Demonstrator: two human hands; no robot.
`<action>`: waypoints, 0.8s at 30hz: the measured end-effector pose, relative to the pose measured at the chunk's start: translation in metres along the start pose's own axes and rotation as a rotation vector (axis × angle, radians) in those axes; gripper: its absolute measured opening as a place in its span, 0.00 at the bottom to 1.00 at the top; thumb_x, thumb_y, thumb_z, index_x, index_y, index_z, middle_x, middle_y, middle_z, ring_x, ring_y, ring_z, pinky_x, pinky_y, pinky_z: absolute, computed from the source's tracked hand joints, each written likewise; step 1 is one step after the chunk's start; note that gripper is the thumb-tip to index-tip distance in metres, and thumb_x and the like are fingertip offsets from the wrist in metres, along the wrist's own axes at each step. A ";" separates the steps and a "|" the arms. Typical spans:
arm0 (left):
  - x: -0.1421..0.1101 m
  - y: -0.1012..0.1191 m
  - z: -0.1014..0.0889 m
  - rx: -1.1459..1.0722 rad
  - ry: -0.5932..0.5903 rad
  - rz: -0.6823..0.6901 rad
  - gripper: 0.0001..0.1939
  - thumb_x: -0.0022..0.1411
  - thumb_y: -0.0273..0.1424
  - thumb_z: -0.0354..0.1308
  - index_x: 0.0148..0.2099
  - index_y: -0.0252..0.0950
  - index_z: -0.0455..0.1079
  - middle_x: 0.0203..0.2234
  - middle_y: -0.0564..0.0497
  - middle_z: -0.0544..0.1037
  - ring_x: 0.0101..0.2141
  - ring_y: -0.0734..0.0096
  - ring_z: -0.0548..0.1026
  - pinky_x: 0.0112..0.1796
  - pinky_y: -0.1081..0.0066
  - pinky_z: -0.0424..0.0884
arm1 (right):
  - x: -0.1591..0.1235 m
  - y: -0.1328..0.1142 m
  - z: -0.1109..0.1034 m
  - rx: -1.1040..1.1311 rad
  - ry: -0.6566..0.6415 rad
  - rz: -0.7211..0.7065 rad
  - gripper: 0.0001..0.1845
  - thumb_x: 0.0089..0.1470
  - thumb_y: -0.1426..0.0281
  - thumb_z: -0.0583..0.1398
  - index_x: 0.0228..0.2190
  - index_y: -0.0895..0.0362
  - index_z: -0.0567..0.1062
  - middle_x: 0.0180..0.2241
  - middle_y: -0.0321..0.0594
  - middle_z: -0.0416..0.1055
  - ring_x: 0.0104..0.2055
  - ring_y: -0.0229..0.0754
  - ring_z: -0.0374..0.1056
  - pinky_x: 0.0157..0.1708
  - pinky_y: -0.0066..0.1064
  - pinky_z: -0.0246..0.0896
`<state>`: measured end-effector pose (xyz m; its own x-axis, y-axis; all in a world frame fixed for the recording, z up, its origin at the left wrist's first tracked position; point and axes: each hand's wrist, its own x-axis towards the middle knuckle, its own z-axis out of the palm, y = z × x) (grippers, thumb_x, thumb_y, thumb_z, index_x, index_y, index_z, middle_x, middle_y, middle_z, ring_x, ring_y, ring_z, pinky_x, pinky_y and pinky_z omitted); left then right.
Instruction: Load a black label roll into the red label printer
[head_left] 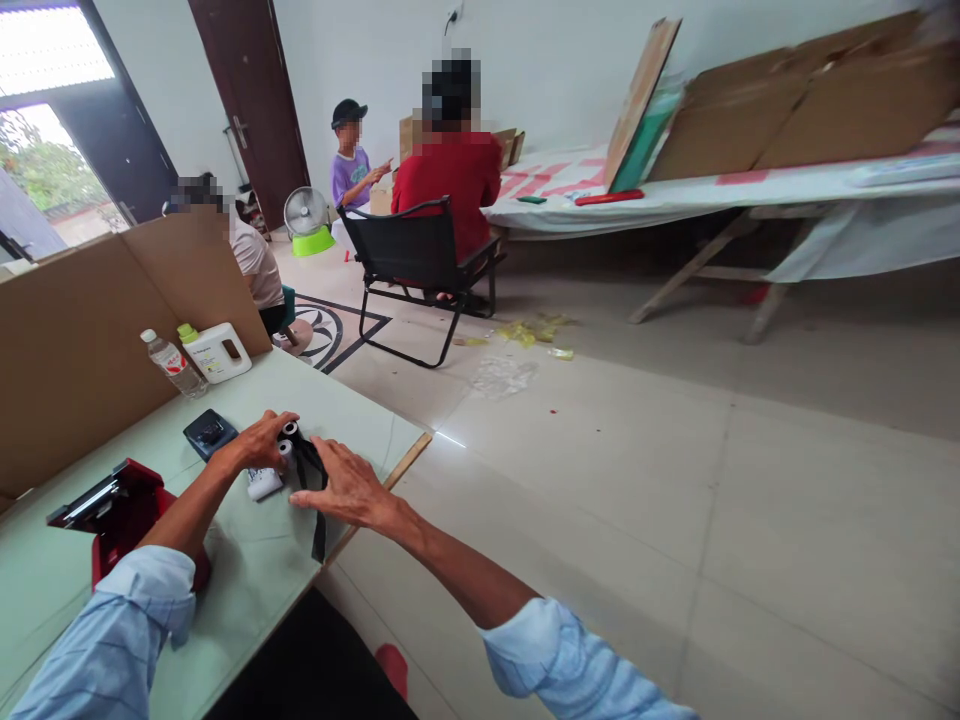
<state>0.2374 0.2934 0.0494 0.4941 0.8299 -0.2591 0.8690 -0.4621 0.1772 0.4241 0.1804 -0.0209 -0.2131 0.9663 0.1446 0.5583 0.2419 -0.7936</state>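
My left hand [259, 445] and my right hand [346, 487] meet over a small black object with black straps [309, 468] on the pale green table [247, 570]. Both hands grip it, the left from the far side and the right from the near side. A strap hangs down toward the table's edge. Under the left hand lies a small white cylinder [264, 484]. Beside the left wrist rests a dark blue calculator-like device [209, 433].
A red device [112, 510] sits near my left forearm. A water bottle [174, 365] and a white jug [217, 351] stand by a cardboard partition [90, 340]. Three people sit beyond, one in a black folding chair [420, 265]. A long table [720, 190] holds cardboard sheets.
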 end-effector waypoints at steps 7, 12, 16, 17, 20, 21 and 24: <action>0.002 0.004 0.011 0.029 0.087 -0.032 0.31 0.51 0.32 0.67 0.58 0.40 0.68 0.46 0.47 0.71 0.46 0.57 0.75 0.50 0.63 0.72 | 0.003 -0.013 -0.009 -0.161 -0.063 0.065 0.25 0.58 0.73 0.57 0.57 0.53 0.71 0.53 0.43 0.76 0.54 0.51 0.72 0.47 0.35 0.62; 0.001 0.007 0.018 0.032 0.139 -0.077 0.28 0.53 0.36 0.65 0.57 0.42 0.67 0.45 0.47 0.72 0.45 0.56 0.76 0.46 0.63 0.72 | 0.020 -0.007 -0.023 -0.254 -0.095 0.066 0.25 0.59 0.75 0.54 0.54 0.47 0.76 0.51 0.40 0.79 0.54 0.49 0.73 0.47 0.35 0.61; 0.001 0.006 0.020 0.025 0.146 -0.092 0.29 0.53 0.38 0.66 0.57 0.43 0.68 0.46 0.47 0.72 0.45 0.55 0.76 0.45 0.62 0.72 | 0.026 -0.003 -0.027 -0.282 -0.076 0.079 0.21 0.61 0.75 0.53 0.50 0.50 0.79 0.48 0.43 0.80 0.54 0.51 0.73 0.47 0.36 0.60; 0.001 0.004 0.020 0.021 0.144 -0.093 0.31 0.52 0.39 0.67 0.57 0.43 0.68 0.46 0.47 0.72 0.45 0.55 0.76 0.45 0.62 0.72 | 0.025 -0.002 -0.027 -0.286 -0.076 0.078 0.20 0.61 0.74 0.54 0.50 0.51 0.79 0.48 0.44 0.80 0.54 0.51 0.73 0.47 0.36 0.60; 0.002 -0.001 0.016 0.005 0.138 -0.085 0.35 0.49 0.40 0.69 0.59 0.43 0.67 0.47 0.46 0.72 0.46 0.54 0.76 0.46 0.62 0.72 | 0.019 -0.002 -0.025 -0.286 -0.075 0.071 0.18 0.62 0.67 0.57 0.52 0.52 0.76 0.51 0.43 0.79 0.55 0.51 0.72 0.47 0.35 0.60; 0.002 -0.002 0.015 0.000 0.135 -0.078 0.36 0.48 0.40 0.70 0.60 0.43 0.67 0.47 0.46 0.72 0.47 0.54 0.76 0.46 0.62 0.72 | 0.017 -0.002 -0.025 -0.286 -0.074 0.072 0.19 0.63 0.65 0.58 0.53 0.52 0.75 0.52 0.43 0.78 0.55 0.51 0.72 0.47 0.35 0.60; 0.003 -0.004 0.014 -0.014 0.122 -0.052 0.37 0.47 0.38 0.70 0.61 0.43 0.68 0.47 0.47 0.73 0.48 0.56 0.76 0.48 0.64 0.72 | 0.015 -0.002 -0.026 -0.306 -0.086 0.087 0.20 0.62 0.66 0.58 0.55 0.52 0.74 0.54 0.43 0.77 0.55 0.50 0.72 0.46 0.35 0.60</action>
<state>0.2361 0.2932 0.0351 0.4411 0.8847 -0.1506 0.8922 -0.4142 0.1800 0.4409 0.1967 -0.0022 -0.2138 0.9766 0.0229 0.7899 0.1866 -0.5842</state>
